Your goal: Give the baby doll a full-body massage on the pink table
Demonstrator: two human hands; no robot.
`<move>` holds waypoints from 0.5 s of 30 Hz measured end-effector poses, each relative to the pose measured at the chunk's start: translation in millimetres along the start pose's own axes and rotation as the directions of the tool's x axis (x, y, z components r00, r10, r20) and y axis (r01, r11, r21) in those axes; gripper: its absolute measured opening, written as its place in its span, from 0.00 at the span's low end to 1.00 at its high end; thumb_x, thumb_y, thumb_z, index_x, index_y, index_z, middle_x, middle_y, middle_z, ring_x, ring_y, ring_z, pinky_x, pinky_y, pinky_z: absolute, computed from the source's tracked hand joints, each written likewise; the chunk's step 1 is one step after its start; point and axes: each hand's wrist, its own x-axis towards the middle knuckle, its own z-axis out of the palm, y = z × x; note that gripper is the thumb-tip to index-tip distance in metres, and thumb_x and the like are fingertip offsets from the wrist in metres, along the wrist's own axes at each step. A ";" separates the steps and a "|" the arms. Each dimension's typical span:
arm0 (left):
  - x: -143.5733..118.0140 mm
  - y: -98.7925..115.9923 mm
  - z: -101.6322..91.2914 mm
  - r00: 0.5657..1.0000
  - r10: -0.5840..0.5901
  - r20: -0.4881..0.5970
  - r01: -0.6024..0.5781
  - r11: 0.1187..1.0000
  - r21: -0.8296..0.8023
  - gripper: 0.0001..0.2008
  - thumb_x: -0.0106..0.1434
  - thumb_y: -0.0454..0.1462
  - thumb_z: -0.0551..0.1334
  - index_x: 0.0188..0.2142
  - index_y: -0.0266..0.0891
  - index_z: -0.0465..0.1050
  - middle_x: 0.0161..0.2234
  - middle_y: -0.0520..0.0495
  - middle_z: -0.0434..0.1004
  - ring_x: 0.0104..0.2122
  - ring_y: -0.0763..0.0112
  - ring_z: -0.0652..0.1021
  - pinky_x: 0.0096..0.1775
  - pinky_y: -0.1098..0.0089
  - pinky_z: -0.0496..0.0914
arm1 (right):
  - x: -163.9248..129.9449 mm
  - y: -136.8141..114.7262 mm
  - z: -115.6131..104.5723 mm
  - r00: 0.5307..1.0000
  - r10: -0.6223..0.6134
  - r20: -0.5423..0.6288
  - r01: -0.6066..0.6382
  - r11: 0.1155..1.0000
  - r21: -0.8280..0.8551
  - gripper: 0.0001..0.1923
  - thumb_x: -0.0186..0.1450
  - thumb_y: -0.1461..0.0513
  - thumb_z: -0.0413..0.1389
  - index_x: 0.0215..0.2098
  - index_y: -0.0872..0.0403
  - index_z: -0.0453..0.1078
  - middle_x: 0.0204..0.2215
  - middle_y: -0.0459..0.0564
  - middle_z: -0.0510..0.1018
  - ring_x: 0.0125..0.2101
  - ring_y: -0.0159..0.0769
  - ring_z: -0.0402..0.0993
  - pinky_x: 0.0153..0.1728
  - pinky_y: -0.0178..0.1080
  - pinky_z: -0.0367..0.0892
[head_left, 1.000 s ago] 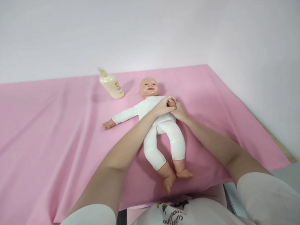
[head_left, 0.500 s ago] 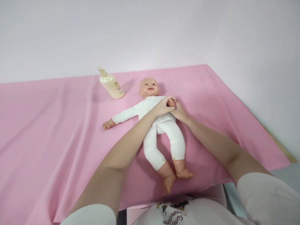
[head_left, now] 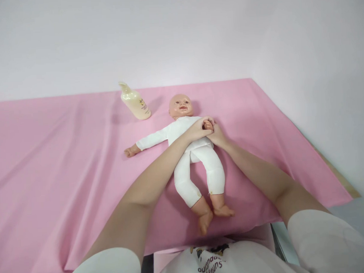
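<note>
A baby doll (head_left: 181,126) with a white cloth body lies on its back, head away from me. Its hand on the right side, the doll's hand (head_left: 208,125), sits between my two hands over the side of its torso. My left hand (head_left: 199,128) reaches across the torso and closes around that small hand from the left. From the right, my right hand (head_left: 218,134) grips the same hand; some of its fingers are hidden behind it. The doll's other arm (head_left: 152,140) stretches out to the left on the cloth.
A cream-coloured pump bottle (head_left: 136,104) stands up and left of the doll's head. Pink cloth (head_left: 66,156) with folds covers the table. A pale wall (head_left: 166,37) rises behind it, and the table's right edge (head_left: 335,169) shows some wood.
</note>
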 end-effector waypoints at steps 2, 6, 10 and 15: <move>-0.2 0.4 0.3 1.000 0.002 0.000 -0.002 1.000 -0.004 0.13 0.47 0.33 0.60 0.35 0.39 0.67 0.40 0.48 0.78 0.43 0.65 0.77 0.50 0.65 0.70 | 0.0 -0.1 -0.1 1.000 -0.003 -0.006 0.003 1.000 -0.008 0.09 0.55 0.59 0.60 0.34 0.53 0.73 0.33 0.48 0.82 0.41 0.42 0.80 0.44 0.43 0.76; -0.5 0.1 -0.3 1.000 0.011 0.002 -0.011 1.000 -0.004 0.13 0.47 0.32 0.59 0.35 0.39 0.68 0.40 0.47 0.78 0.43 0.66 0.77 0.50 0.65 0.70 | 0.5 0.9 -0.4 1.000 0.001 0.015 -0.002 1.000 0.007 0.10 0.55 0.59 0.60 0.34 0.53 0.73 0.34 0.48 0.82 0.41 0.42 0.80 0.45 0.43 0.75; -0.3 -0.9 -1.5 1.000 0.023 0.014 -0.023 1.000 0.006 0.13 0.47 0.32 0.59 0.35 0.39 0.68 0.40 0.47 0.78 0.43 0.66 0.77 0.51 0.65 0.70 | 1.0 3.1 -0.6 1.000 -0.010 0.025 0.010 1.000 0.012 0.11 0.55 0.57 0.59 0.35 0.53 0.72 0.34 0.48 0.81 0.41 0.41 0.80 0.46 0.43 0.74; -0.3 -0.3 -1.3 1.000 0.002 0.011 -0.003 1.000 0.013 0.13 0.47 0.32 0.59 0.35 0.39 0.68 0.40 0.47 0.78 0.42 0.66 0.77 0.49 0.66 0.71 | 0.3 3.9 -0.4 1.000 -0.003 0.018 0.003 1.000 0.004 0.12 0.55 0.56 0.60 0.35 0.53 0.73 0.35 0.49 0.82 0.42 0.42 0.79 0.45 0.43 0.74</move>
